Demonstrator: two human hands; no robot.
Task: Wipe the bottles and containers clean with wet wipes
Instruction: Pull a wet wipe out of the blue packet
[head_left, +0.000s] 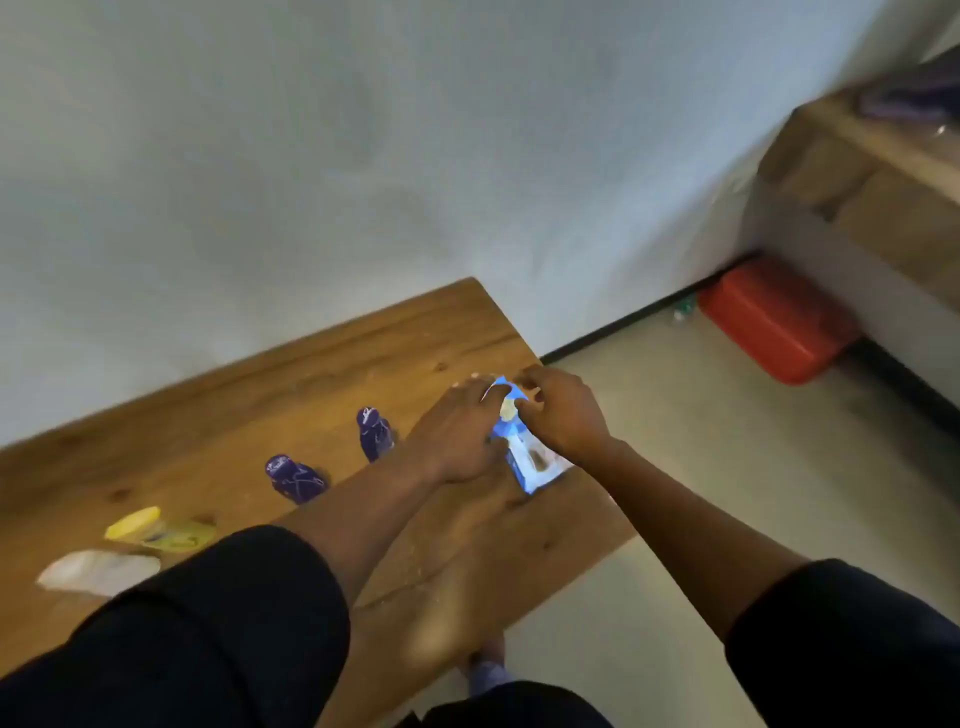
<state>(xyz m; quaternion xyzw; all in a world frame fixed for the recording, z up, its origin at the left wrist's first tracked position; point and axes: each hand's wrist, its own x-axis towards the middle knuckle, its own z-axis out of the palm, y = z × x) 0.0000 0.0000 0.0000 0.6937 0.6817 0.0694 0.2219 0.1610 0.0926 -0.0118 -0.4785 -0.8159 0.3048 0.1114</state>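
On wooden table (311, 374), left hand (457, 436) gripping wipes pack (530, 462), right hand (561, 410) pinching top

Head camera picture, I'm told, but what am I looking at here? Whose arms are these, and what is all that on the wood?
There is no machine: a person wears a camera on the head, so you look down along their own two arms. The left hand and right hand both hold a blue pack of wet wipes at the far right corner of a wooden table; the fingers seem to be working at its top, probably opening it. The picture is blurred, so finer detail is lost. To the left stand two purple bottles, one near the hands and one further left. Further left are a yellow container and a white container, the things to be wiped.
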